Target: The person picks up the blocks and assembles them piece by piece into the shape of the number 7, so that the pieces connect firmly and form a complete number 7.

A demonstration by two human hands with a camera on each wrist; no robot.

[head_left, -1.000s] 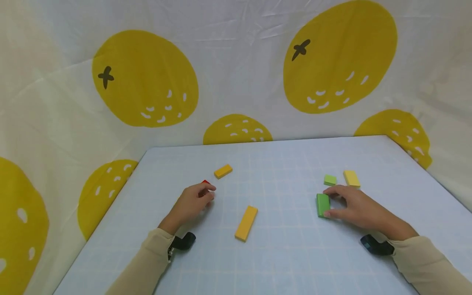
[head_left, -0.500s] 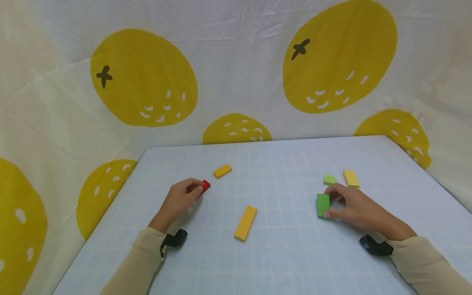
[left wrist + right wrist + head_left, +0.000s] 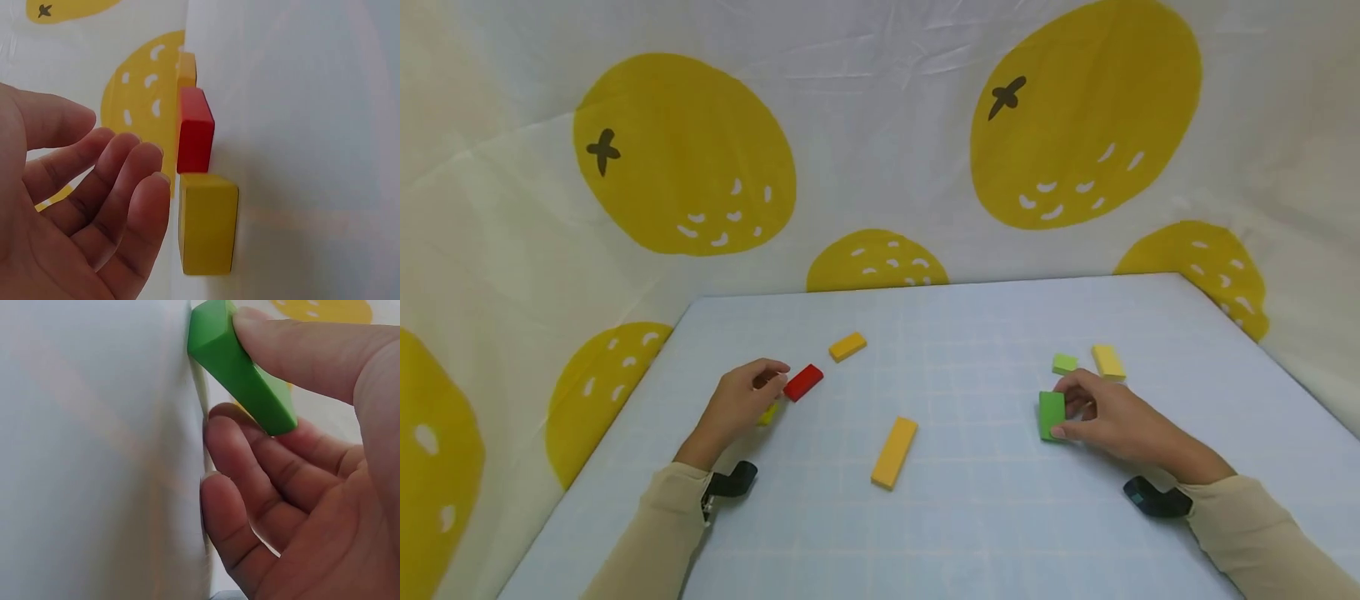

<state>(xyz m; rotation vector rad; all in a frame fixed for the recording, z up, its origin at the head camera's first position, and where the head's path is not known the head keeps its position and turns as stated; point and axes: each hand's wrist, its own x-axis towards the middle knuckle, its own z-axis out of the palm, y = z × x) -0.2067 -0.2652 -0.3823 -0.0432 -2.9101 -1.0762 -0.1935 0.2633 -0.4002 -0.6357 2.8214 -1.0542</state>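
My right hand [image 3: 1116, 421] pinches a green block [image 3: 1051, 416] between thumb and fingers. In the right wrist view the green block [image 3: 240, 365] is tilted, one end at the tabletop. On the left, my left hand [image 3: 733, 408] hovers low with loosely bent fingers and nothing in them. Just past its fingertips lies a red block [image 3: 804, 382]. A yellow block [image 3: 767, 414] is partly hidden beneath that hand in the head view. Seen from the left wrist, the yellow block [image 3: 209, 225] sits beside the fingers, with the red block [image 3: 196, 134] behind it.
An orange-yellow block [image 3: 847, 347] lies beyond the red one, and a longer one [image 3: 894, 453] lies mid-table. Behind my right hand are a small light green block [image 3: 1064, 363] and a pale yellow block [image 3: 1108, 362]. A fruit-print curtain [image 3: 880, 150] hangs behind the table.
My left hand has moved left and toward me, uncovering the red block and then part of the yellow one. My right hand keeps its pinch on the green block, which now tilts slightly.
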